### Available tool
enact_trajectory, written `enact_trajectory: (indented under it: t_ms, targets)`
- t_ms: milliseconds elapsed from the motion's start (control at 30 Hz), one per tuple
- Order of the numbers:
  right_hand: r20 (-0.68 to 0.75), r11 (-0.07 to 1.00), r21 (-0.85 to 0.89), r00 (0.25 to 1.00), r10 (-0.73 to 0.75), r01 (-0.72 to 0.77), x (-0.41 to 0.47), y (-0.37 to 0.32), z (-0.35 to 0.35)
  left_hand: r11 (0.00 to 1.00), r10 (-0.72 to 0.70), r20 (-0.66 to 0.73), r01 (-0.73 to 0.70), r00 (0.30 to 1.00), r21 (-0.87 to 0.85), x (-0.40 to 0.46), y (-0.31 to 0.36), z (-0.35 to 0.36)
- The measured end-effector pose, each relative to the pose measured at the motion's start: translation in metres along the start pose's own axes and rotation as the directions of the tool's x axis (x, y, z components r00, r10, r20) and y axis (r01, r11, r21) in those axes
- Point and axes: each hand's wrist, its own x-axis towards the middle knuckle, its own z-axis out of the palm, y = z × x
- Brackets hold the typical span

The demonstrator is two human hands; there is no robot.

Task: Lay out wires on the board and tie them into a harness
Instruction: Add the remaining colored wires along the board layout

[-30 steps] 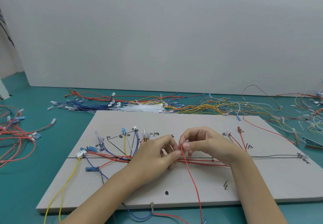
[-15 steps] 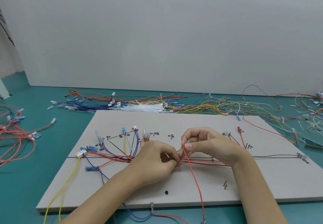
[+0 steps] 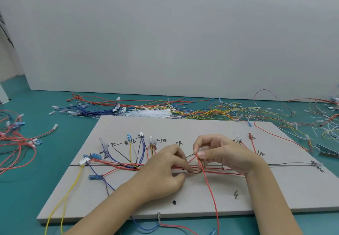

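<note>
Two hands meet over the grey board (image 3: pixel 183 203), where the wire bundle (image 3: pixel 229 171) lies along its drawn line. The left hand (image 3: pixel 165 168) pinches the bundle; the right hand (image 3: pixel 218 154) pinches a red wire (image 3: pixel 211 190) beside a small white piece, too tiny to identify. Both grips cover where the wires cross, and the red wire runs off the bottom edge.

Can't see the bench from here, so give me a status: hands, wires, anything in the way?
Left hand pinching the wire bundle mid-board. Right hand pinching a red wire above it. Loose wires behind the board, none blocking.
</note>
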Motion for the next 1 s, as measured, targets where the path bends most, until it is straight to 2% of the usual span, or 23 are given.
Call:
enact_trajectory:
  t_ms: [100, 200, 433, 567, 633, 800, 1000]
  targets:
    - [0.007, 0.999, -0.011, 0.999, 0.039, -0.039, 0.002, 0.001, 0.001, 0.997, -0.027, 0.015, 0.028, 1.000, -0.072, 0.001, 0.001, -0.001]
    - [0.053, 0.997, -0.025, 0.996, 0.070, -0.068, 0.003, 0.003, 0.001, 0.998, -0.007, -0.042, 0.004, 0.999, -0.069, 0.001, -0.001, 0.000]
    - [0.097, 0.996, -0.034, 0.992, 0.082, -0.079, 0.004, 0.003, 0.001, 1.000, -0.004, -0.082, 0.006, 0.997, 0.028, 0.004, -0.006, 0.001]
    - [0.115, 0.997, -0.025, 0.991, 0.071, -0.068, 0.008, 0.004, 0.005, 0.970, -0.009, -0.074, 0.027, 0.997, 0.242, 0.010, -0.003, 0.000]
    - [0.120, 0.998, -0.036, 0.991, 0.062, -0.059, 0.009, 0.004, 0.006, 0.977, -0.018, -0.083, 0.035, 0.996, 0.208, 0.010, -0.002, -0.001]
    - [0.046, 1.000, -0.012, 0.999, -0.002, 0.002, 0.009, 0.005, 0.006, 0.974, -0.068, -0.096, 0.087, 0.993, 0.209, 0.012, -0.003, -0.001]
    - [-0.059, 0.998, -0.003, 0.996, -0.061, 0.061, 0.019, 0.010, 0.012, 0.942, -0.061, -0.076, 0.082, 0.995, 0.326, 0.017, -0.001, 0.000]
